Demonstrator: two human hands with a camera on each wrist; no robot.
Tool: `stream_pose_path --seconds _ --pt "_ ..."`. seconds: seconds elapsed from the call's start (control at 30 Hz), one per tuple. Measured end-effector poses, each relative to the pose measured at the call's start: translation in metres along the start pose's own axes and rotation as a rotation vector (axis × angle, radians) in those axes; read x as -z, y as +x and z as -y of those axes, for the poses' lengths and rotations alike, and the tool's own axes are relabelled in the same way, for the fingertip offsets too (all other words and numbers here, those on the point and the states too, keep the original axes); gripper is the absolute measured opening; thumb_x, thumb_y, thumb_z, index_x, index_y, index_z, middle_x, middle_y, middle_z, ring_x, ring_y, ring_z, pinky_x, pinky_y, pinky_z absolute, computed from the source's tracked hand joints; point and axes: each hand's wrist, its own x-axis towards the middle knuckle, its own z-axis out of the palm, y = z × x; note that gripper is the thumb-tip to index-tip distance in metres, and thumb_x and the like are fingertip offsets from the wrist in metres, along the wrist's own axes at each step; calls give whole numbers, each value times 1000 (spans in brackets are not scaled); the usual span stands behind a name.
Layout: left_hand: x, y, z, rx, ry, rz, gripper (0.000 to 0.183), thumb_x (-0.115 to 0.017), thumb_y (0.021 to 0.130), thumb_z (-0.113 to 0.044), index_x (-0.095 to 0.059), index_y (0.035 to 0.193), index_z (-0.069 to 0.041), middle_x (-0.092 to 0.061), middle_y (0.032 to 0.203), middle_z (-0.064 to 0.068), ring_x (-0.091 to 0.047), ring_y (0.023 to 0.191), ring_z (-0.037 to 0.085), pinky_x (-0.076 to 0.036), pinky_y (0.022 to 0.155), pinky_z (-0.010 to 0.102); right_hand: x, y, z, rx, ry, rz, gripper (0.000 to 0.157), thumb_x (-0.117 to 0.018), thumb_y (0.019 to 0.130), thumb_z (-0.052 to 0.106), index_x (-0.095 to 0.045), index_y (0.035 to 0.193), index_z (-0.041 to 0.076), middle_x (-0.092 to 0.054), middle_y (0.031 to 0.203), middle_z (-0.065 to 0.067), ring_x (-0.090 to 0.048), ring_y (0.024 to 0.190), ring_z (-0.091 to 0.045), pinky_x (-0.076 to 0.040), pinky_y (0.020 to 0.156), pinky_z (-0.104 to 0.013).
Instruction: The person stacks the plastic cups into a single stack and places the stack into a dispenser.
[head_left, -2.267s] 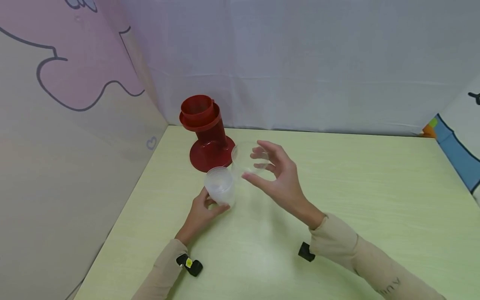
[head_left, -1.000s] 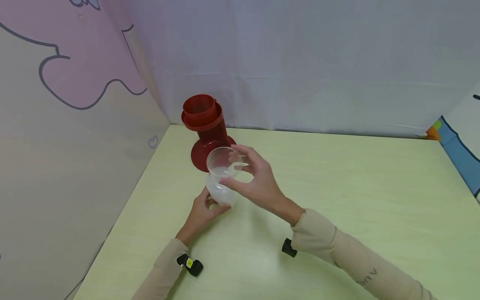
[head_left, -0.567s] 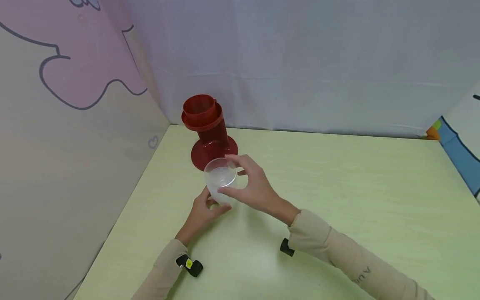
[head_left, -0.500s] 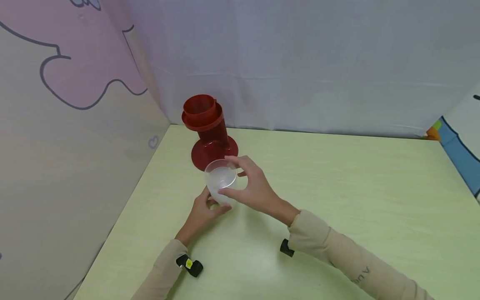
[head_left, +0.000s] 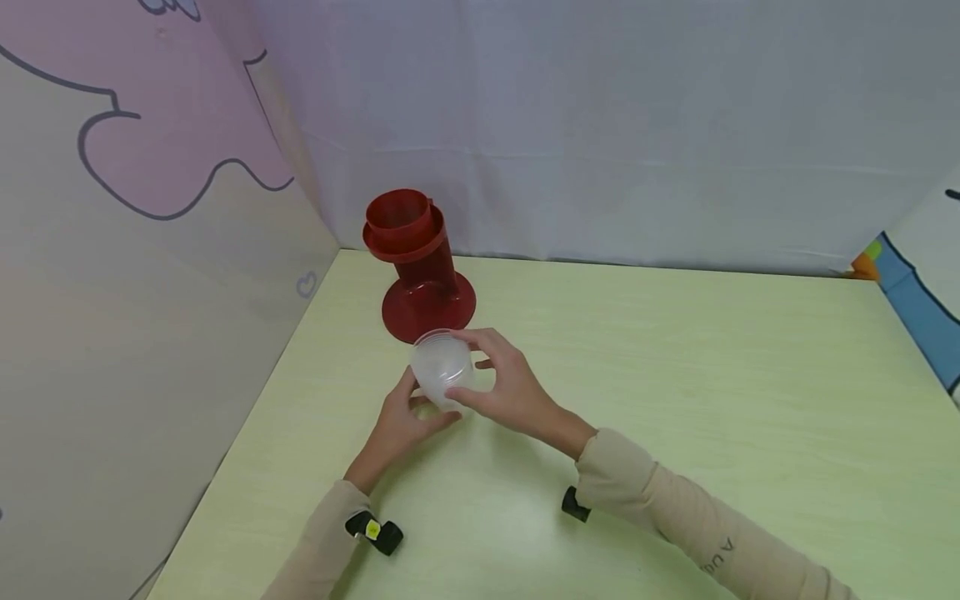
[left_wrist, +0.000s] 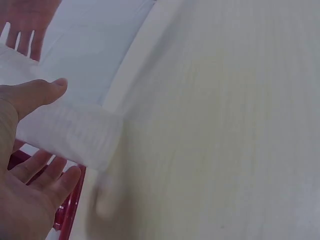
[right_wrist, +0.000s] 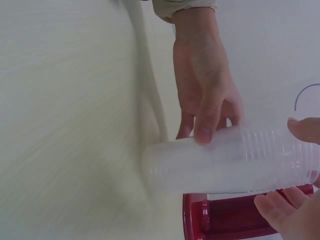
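Note:
A nested stack of clear plastic cups is held up over the table, mouth tilted up toward the head camera. My left hand grips the lower part of the stack, thumb on one side and fingers on the other. Near the rim, my right hand holds the upper end between thumb and fingers. In the right wrist view the cup stack lies crosswise, with ridged rims packed together at its right end. The left wrist view shows the stack between thumb and fingers of the left hand.
Just behind the hands stands a red plastic holder with a round base and an upright tube, its top open. The pale yellow-green table stretches to the right. A white cloth wall borders the back, and a patterned wall the left.
My right hand has moved left and down with a single clear cup, which now sits nested in the stack. The left hand has stayed nearly still around the stack.

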Motion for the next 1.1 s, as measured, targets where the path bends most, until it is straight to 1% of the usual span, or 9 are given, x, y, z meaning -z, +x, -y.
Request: stream_pose_path --seconds 0.07,0.2,0.3,0.4,0.5,0.63,0.77,0.9,1.1 --pt "4 0 -5 -18 -24 6 81 -82 75 -23 -34 140 -22 -46 134 -2 -46 120 22 -48 94 40 -1 -1 -3 -3 18 -3 65 -80 76 16 -50 133 12 -53 124 0 -51 109 -17 -54 82 -43" --pt "12 -4 -27 -72 -76 1 75 -79 76 -7 -34 136 -6 -45 134 12 -47 120 31 -47 95 45 -3 -2 -7 10 47 -10 67 -80 76 14 -48 135 12 -53 127 -1 -54 109 -20 -54 82 -39" --pt "15 -8 -39 -98 -95 -9 72 -77 77 -2 -34 134 -1 -45 133 16 -47 119 32 -47 94 46 -3 -2 -8 17 59 -14 68 -80 76 12 -47 135 12 -53 128 -2 -55 109 -20 -54 82 -33" --pt "17 -9 -43 -94 -115 -13 71 -76 77 -1 -35 134 -1 -45 134 15 -47 120 30 -47 94 45 -3 -2 -8 19 68 -19 68 -80 75 10 -48 135 11 -53 128 -3 -56 108 -20 -54 82 -30" --pt "18 -8 -45 -98 -150 -14 69 -76 77 0 -36 134 -2 -45 134 14 -47 120 29 -46 95 46 -2 -2 -4 24 77 -29 68 -80 74 6 -48 134 7 -53 128 -7 -56 108 -24 -54 82 -30" --pt "21 -6 -49 -101 -183 -17 68 -76 77 -1 -39 133 -4 -46 133 11 -47 120 27 -47 94 46 4 -2 15 17 99 -37 66 -78 75 0 -47 133 -1 -53 127 -16 -56 108 -32 -55 82 -33" --pt "24 -4 -52 -116 -185 -20 66 -77 77 -2 -42 133 -4 -49 130 9 -48 119 25 -49 91 45 11 -2 35 1 106 -37 63 -75 76 -3 -46 132 -5 -52 126 -20 -56 108 -34 -54 82 -32" --pt "28 -3 -55 -133 -173 -30 65 -77 76 -2 -45 133 -4 -50 128 9 -50 117 25 -51 88 44 14 0 41 20 98 -44 61 -75 76 -4 -47 130 -6 -53 125 -20 -57 106 -33 -55 81 -31" --pt "32 1 -62 -152 -146 -42 66 -78 76 -3 -46 133 -5 -51 129 10 -50 118 29 -51 86 47 17 3 44 69 94 -63 61 -76 75 -5 -48 130 -7 -54 123 -21 -57 105 -35 -55 80 -31"
